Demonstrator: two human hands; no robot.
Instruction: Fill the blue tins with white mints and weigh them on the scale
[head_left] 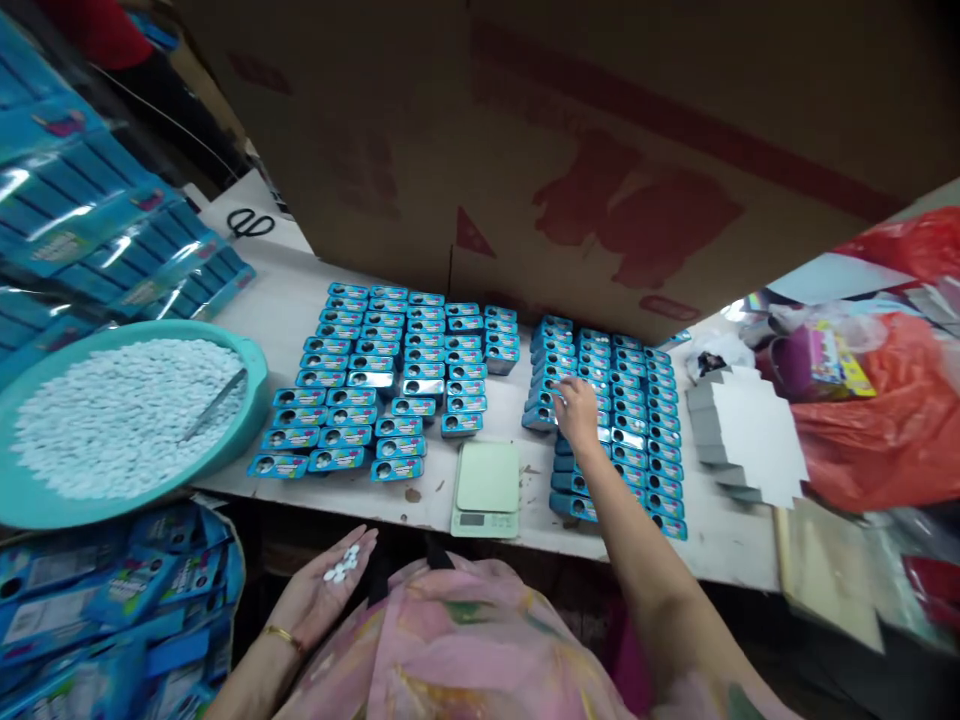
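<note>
Beyond the right fingers (561, 394), the big carton (525, 170) walls off the way; left of them, a bare gap runs between box rows (480, 385).

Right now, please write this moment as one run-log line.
left hand: open, white pieces on palm | right hand: at blue packs | scale: between pack groups

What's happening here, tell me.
A person holds white tablets in the open left hand, while the right hand is at the rows of blue boxes on the table. A scale sits between the two groups of boxes, and a basin of tablets stands at the left.
</note>
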